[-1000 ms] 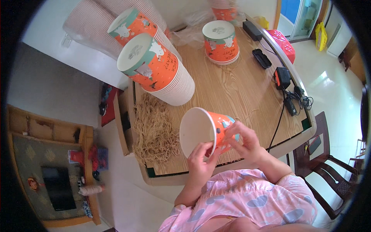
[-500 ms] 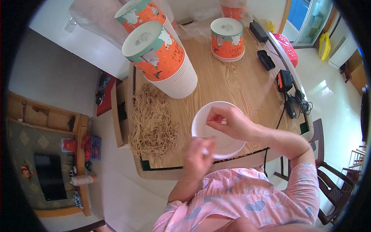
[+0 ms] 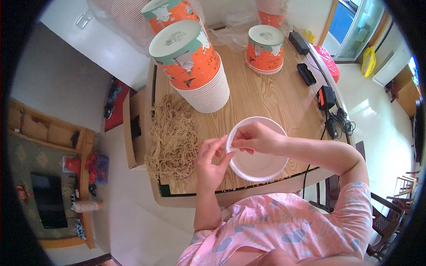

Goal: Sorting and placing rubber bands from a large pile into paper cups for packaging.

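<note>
A round paper bucket (image 3: 262,170), white inside with its mouth up, stands near the table's front edge. Over its left rim my right hand (image 3: 256,138) is closed in a pinch; whatever lies between thumb and finger is too small to make out. My left hand (image 3: 210,163) is beside the same rim, thumb and fingers apart, fingertips close to the right hand's. To its left lies a loose heap of tan twine (image 3: 172,139). Behind the twine leans a tall stack of nested orange and green printed buckets (image 3: 197,73), bottoms up.
A short upside-down bucket stack (image 3: 265,51) stands farther back, with more stacks and clear plastic wrap (image 3: 228,37) behind. Along the right edge lie a black adapter (image 3: 298,43), a black case (image 3: 306,74), a charger (image 3: 326,97) and cables (image 3: 341,122). A cardboard box (image 3: 137,128) adjoins the table's left side.
My left hand has moved up and left, its fingers spreading beside the rim. My right hand has shifted slightly left and stays pinched. The whole view has turned a little.
</note>
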Action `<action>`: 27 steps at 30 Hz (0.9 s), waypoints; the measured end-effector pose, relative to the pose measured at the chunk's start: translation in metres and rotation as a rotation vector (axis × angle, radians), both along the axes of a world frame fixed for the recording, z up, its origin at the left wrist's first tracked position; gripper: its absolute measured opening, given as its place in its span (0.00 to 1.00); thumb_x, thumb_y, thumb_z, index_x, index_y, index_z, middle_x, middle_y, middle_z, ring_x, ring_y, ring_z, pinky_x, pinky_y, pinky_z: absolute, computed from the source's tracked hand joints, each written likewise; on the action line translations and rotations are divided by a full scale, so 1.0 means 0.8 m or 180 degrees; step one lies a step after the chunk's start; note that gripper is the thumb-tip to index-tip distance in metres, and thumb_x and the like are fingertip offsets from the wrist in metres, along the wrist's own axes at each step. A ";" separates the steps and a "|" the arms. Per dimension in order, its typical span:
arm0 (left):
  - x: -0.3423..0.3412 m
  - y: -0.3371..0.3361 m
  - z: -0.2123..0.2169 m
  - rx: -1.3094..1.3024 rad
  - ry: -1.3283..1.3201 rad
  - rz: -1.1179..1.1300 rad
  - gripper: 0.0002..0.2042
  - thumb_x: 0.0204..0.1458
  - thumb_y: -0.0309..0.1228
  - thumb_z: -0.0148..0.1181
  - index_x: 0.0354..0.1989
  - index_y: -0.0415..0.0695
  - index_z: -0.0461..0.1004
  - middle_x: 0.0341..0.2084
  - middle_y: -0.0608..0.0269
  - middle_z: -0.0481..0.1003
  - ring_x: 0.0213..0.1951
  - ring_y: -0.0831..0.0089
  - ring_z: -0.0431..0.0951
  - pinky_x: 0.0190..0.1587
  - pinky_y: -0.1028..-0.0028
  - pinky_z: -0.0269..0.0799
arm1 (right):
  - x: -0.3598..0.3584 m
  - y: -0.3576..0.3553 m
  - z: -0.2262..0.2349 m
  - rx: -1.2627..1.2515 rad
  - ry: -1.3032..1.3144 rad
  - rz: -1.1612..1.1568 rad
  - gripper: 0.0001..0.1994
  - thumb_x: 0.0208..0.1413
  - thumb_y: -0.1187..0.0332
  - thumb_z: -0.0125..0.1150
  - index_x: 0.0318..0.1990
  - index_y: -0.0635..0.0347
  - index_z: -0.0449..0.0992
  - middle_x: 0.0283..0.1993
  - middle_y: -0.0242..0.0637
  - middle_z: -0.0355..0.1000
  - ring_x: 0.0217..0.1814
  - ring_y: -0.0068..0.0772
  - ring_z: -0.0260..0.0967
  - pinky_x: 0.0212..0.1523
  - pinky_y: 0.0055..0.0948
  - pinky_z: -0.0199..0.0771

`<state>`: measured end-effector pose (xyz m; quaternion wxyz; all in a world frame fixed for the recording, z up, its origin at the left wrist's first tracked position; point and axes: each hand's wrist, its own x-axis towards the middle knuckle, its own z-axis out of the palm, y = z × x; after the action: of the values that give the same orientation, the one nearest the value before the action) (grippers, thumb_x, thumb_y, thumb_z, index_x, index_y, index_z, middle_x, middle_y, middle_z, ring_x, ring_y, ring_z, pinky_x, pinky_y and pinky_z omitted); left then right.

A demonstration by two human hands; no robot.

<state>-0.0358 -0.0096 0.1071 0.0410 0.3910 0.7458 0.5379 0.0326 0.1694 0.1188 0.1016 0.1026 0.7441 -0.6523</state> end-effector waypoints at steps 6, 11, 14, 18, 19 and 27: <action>0.006 0.000 -0.004 0.0262 0.0297 -0.0084 0.10 0.41 0.18 0.66 0.34 0.42 0.79 0.27 0.64 0.75 0.29 0.75 0.76 0.32 0.77 0.71 | 0.011 -0.004 0.012 -0.0615 -0.0366 0.0083 0.10 0.57 0.64 0.58 0.34 0.62 0.77 0.24 0.24 0.66 0.23 0.15 0.57 0.22 0.19 0.58; 0.003 -0.003 -0.010 0.0448 0.0154 -0.0082 0.06 0.43 0.19 0.66 0.31 0.41 0.79 0.25 0.64 0.76 0.28 0.76 0.76 0.29 0.78 0.72 | 0.011 -0.003 0.015 -0.0645 -0.0307 0.0098 0.08 0.57 0.65 0.58 0.36 0.61 0.77 0.24 0.24 0.65 0.23 0.14 0.57 0.22 0.19 0.57; 0.004 0.001 -0.004 0.0287 -0.0036 0.0034 0.05 0.44 0.19 0.65 0.30 0.40 0.78 0.25 0.64 0.75 0.28 0.77 0.75 0.30 0.78 0.70 | 0.012 -0.003 0.017 0.0010 0.0055 -0.0003 0.07 0.55 0.66 0.59 0.37 0.59 0.76 0.22 0.24 0.65 0.23 0.14 0.57 0.22 0.21 0.58; -0.001 0.001 -0.013 0.0365 -0.0222 0.0095 0.05 0.45 0.18 0.64 0.31 0.39 0.77 0.24 0.63 0.74 0.27 0.76 0.73 0.32 0.78 0.69 | 0.012 -0.008 0.008 0.0694 0.0800 -0.0032 0.07 0.52 0.68 0.61 0.36 0.59 0.74 0.19 0.28 0.63 0.21 0.20 0.59 0.23 0.26 0.61; -0.002 0.000 -0.016 0.0333 -0.0259 0.0149 0.06 0.45 0.18 0.63 0.31 0.39 0.76 0.25 0.63 0.74 0.27 0.76 0.73 0.32 0.77 0.69 | 0.014 -0.012 0.012 0.0937 0.1052 -0.0072 0.06 0.52 0.68 0.61 0.35 0.59 0.73 0.18 0.29 0.62 0.20 0.22 0.59 0.24 0.28 0.61; 0.005 0.005 0.007 0.0390 0.0026 0.0163 0.10 0.43 0.18 0.64 0.36 0.41 0.76 0.27 0.63 0.74 0.28 0.74 0.74 0.33 0.76 0.71 | 0.013 -0.011 0.017 0.0823 0.0976 -0.0215 0.06 0.52 0.69 0.60 0.34 0.60 0.73 0.18 0.30 0.62 0.21 0.23 0.59 0.24 0.28 0.60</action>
<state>-0.0322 -0.0057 0.1130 0.0001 0.3758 0.7214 0.5817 0.0429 0.1604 0.1324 -0.0489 0.0391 0.8245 -0.5624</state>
